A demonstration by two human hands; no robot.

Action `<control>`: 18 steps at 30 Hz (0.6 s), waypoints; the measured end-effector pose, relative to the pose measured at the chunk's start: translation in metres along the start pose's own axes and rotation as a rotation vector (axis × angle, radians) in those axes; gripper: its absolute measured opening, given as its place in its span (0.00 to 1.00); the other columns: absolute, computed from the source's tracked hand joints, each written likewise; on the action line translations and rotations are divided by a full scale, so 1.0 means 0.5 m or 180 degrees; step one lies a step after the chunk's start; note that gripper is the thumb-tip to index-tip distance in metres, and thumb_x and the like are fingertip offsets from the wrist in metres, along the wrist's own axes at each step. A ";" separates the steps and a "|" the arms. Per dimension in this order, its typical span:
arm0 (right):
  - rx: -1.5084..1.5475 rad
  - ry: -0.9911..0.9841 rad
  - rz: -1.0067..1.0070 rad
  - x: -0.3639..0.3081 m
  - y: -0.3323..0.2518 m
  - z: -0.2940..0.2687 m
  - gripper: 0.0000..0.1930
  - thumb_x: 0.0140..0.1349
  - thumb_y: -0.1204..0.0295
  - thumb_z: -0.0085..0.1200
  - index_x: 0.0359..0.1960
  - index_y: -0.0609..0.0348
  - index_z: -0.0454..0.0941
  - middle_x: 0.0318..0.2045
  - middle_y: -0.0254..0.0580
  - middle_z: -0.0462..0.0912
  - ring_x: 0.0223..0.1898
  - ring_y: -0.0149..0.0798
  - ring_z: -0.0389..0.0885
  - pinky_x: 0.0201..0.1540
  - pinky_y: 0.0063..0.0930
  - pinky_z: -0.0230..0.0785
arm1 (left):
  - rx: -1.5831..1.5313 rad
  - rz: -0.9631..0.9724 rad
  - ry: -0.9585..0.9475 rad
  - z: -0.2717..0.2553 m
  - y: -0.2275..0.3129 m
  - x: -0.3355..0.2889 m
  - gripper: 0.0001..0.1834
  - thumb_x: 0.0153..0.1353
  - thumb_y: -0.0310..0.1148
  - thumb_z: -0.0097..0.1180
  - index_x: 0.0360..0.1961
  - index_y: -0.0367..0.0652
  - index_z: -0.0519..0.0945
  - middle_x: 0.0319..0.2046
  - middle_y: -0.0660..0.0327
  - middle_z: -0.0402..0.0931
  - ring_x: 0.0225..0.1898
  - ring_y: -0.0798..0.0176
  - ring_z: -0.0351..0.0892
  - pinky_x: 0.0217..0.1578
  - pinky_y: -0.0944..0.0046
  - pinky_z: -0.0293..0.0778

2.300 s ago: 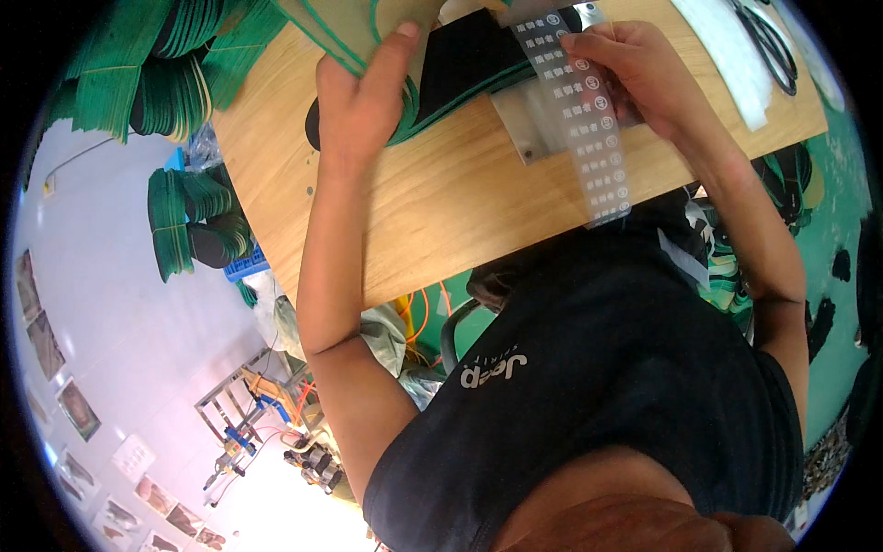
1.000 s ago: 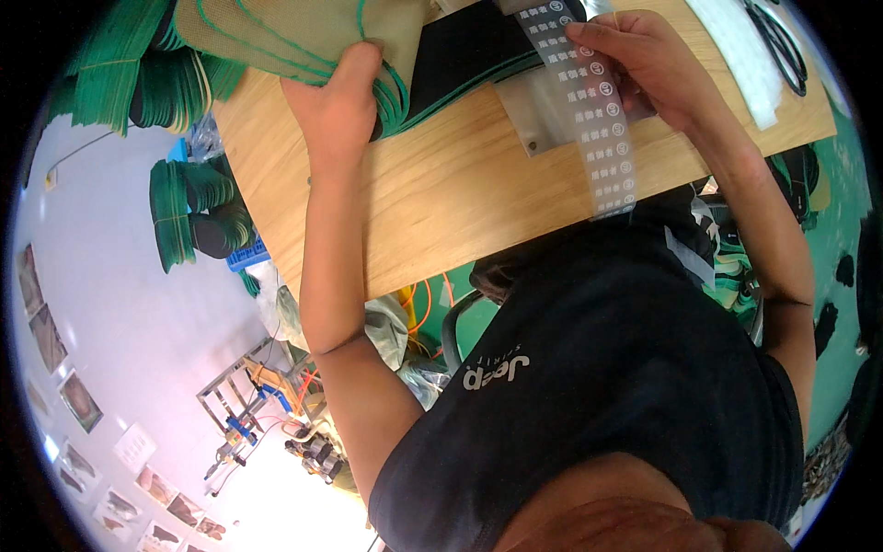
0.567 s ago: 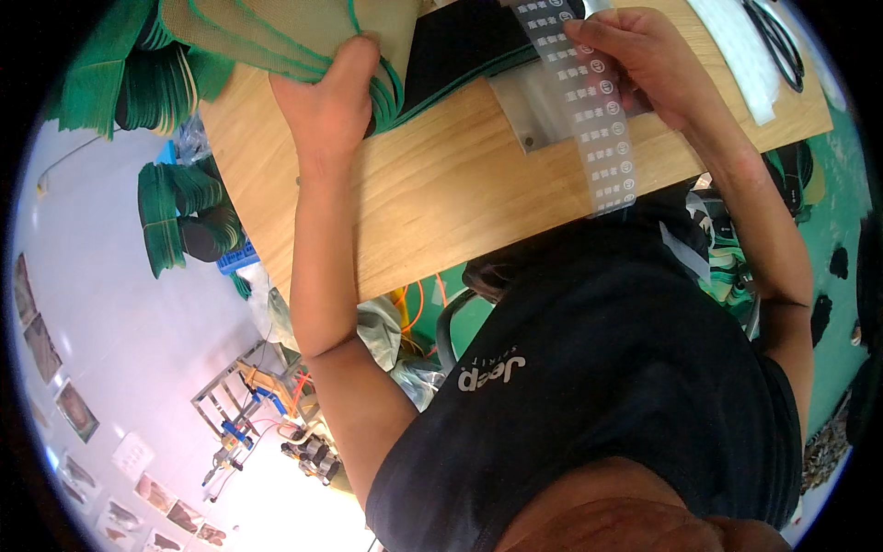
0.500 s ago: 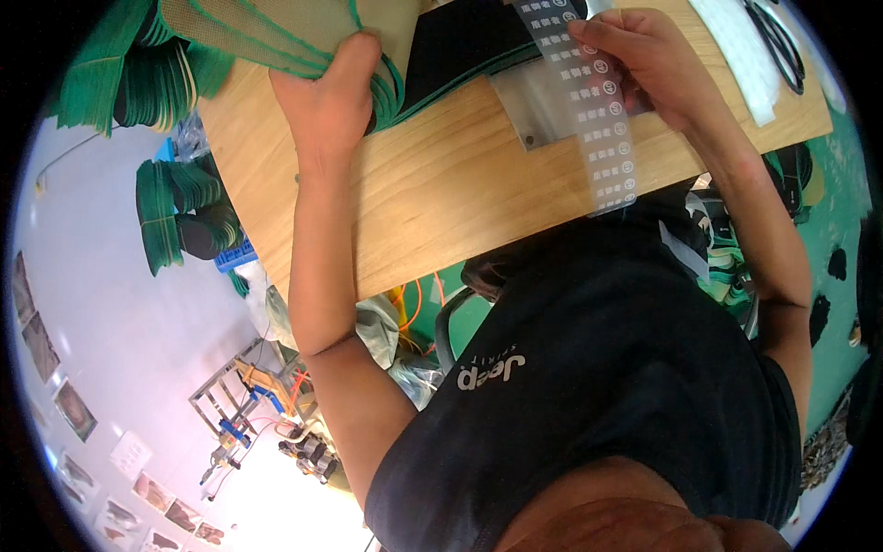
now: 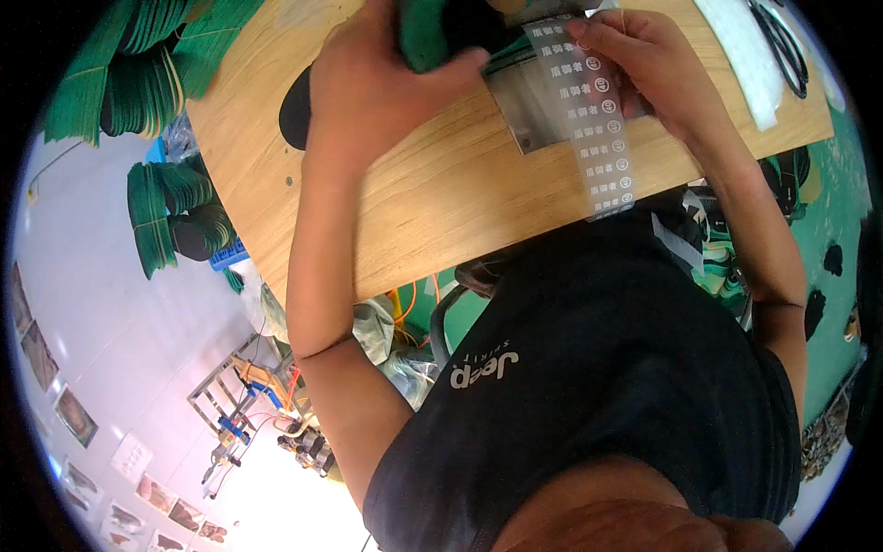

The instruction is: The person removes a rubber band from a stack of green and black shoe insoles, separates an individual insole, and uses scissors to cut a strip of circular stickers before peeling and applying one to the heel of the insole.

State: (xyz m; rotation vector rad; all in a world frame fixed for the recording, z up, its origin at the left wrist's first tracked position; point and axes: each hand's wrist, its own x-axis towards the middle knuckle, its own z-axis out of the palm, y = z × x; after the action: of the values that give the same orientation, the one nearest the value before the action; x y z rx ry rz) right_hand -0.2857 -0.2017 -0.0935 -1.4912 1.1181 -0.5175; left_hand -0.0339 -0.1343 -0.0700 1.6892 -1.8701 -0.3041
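My right hand (image 5: 648, 69), at the upper right of the table, pinches a translucent plastic strip (image 5: 598, 129) with white print between thumb and fingers. The strip hangs down across a metal plate (image 5: 533, 110) to the table's near edge. My left hand (image 5: 372, 101) is smeared by motion at the top, its thumb stretched toward the strip and its fingertips out of sight. Beside its thumb is a green and black piece (image 5: 423, 37), blurred, apparently one of the insole-like pieces. A black rounded end (image 5: 294, 110) shows on the table, partly behind my left hand.
Stacks of green and black insole-like pieces (image 5: 138, 83) stand at the table's far left, with another tied bundle (image 5: 179, 216) below. A white sheet (image 5: 736, 55) and a black cord loop (image 5: 780, 46) lie at the right of the wooden table (image 5: 432, 202).
My left hand has moved up and right. The tan mesh, green-edged stack it gripped is no longer seen there, and a black rounded end now shows. My right hand keeps the strip.
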 end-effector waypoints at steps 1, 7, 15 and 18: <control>0.0025 -0.0043 -0.0027 -0.001 0.000 -0.003 0.15 0.69 0.56 0.54 0.30 0.54 0.79 0.15 0.24 0.73 0.13 0.17 0.70 0.14 0.10 0.56 | 0.0466 0.0041 -0.0170 0.003 0.003 0.002 0.27 0.44 0.49 0.76 0.40 0.41 0.82 0.34 0.52 0.84 0.37 0.51 0.84 0.38 0.57 0.78; 0.0373 -0.0281 -0.0114 -0.004 0.010 -0.023 0.16 0.69 0.57 0.54 0.30 0.55 0.79 0.15 0.25 0.73 0.12 0.18 0.69 0.14 0.10 0.56 | 0.0406 0.0136 -0.0188 0.008 -0.003 0.009 0.26 0.43 0.48 0.76 0.37 0.41 0.82 0.32 0.51 0.83 0.36 0.50 0.85 0.37 0.57 0.79; 0.0324 -0.0538 0.0040 -0.002 0.009 -0.028 0.15 0.69 0.58 0.53 0.30 0.55 0.79 0.17 0.27 0.75 0.14 0.20 0.70 0.16 0.13 0.57 | 0.0431 0.0406 -0.0061 0.009 0.004 0.010 0.28 0.44 0.43 0.76 0.44 0.41 0.80 0.36 0.52 0.83 0.39 0.50 0.84 0.41 0.57 0.78; 0.0423 -0.0375 -0.0293 -0.010 0.017 -0.030 0.13 0.69 0.60 0.53 0.33 0.55 0.80 0.23 0.29 0.77 0.20 0.19 0.74 0.21 0.14 0.62 | 0.0474 0.0477 0.0108 0.007 0.003 0.010 0.29 0.45 0.41 0.75 0.47 0.40 0.79 0.39 0.52 0.82 0.41 0.51 0.83 0.43 0.57 0.77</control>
State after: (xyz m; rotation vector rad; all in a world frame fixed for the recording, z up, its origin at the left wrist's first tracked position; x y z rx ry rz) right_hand -0.3030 -0.2043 -0.0964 -1.4429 0.9098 -0.5496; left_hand -0.0370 -0.1396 -0.0707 1.6266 -2.0237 -0.0770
